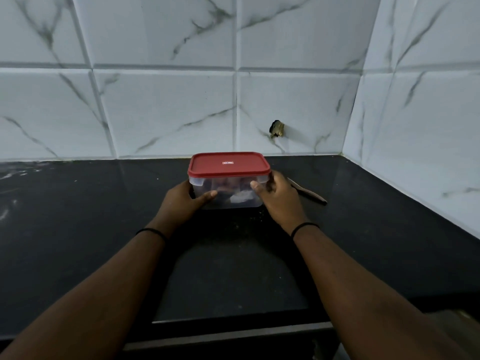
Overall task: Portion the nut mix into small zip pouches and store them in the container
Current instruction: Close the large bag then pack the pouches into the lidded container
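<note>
A clear plastic container (230,194) with a red lid (228,165) pressed on stands on the black countertop (78,229) near the back wall. Pale pouch-like contents show dimly through its front wall. My left hand (181,198) grips its left side, thumb across the front. My right hand (279,196) grips its right side, thumb on the front and fingers round the corner under the lid.
A wooden spoon (309,192) lies on the counter just right of my right hand. A small brass fitting (277,129) sticks out of the marble-tiled wall behind. The tiled walls meet in a corner at the right. The counter's front edge runs below my forearms.
</note>
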{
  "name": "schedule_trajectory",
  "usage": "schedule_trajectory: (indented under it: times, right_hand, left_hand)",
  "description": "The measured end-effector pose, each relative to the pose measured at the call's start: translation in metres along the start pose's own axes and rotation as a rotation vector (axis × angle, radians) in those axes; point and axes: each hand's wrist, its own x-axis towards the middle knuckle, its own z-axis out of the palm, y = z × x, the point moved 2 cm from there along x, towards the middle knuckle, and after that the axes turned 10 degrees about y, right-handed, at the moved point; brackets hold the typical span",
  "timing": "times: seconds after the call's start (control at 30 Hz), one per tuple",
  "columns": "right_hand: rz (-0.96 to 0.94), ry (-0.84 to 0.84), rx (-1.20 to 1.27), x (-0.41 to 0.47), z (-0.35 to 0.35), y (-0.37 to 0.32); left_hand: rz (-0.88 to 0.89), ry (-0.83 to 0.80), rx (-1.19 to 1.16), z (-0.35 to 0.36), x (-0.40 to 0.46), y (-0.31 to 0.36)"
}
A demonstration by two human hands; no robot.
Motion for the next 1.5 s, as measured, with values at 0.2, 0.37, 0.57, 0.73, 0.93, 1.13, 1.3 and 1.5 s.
schedule_trajectory:
  times: [0.2, 0.37, 0.57, 0.73, 0.93, 1.13, 1.3, 1.5]
  right_hand:
    - [-0.005, -0.011, -0.112, 0.011, 0.013, 0.003]
    - [-0.007, 0.035, -0.247, 0.044, 0.036, 0.012]
    - [-0.07, 0.07, -0.338, 0.094, 0.066, 0.027]
    - [-0.078, 0.078, -0.412, 0.13, 0.084, 0.04]
    - [-0.067, 0.076, -0.477, 0.15, 0.093, 0.047]
    - [-0.054, 0.066, -0.519, 0.148, 0.091, 0.046]
    - [-0.054, 0.072, -0.499, 0.147, 0.091, 0.046]
    - [-0.104, 0.181, -0.505, 0.136, 0.087, 0.038]
  left_hand:
    - [0.019, 0.128, 0.155, 0.009, 0.016, -0.005]
    - [0.003, 0.102, 0.166, 0.028, 0.054, -0.014]
    - [-0.01, 0.081, 0.217, 0.052, 0.113, -0.03]
    - [0.006, 0.081, 0.246, 0.069, 0.151, -0.038]
    - [0.008, 0.093, 0.27, 0.078, 0.171, -0.042]
    - [-0.005, 0.078, 0.257, 0.078, 0.168, -0.041]
    - [-0.003, 0.063, 0.265, 0.076, 0.166, -0.042]
    - [-0.001, 0.188, 0.369, 0.07, 0.151, -0.033]
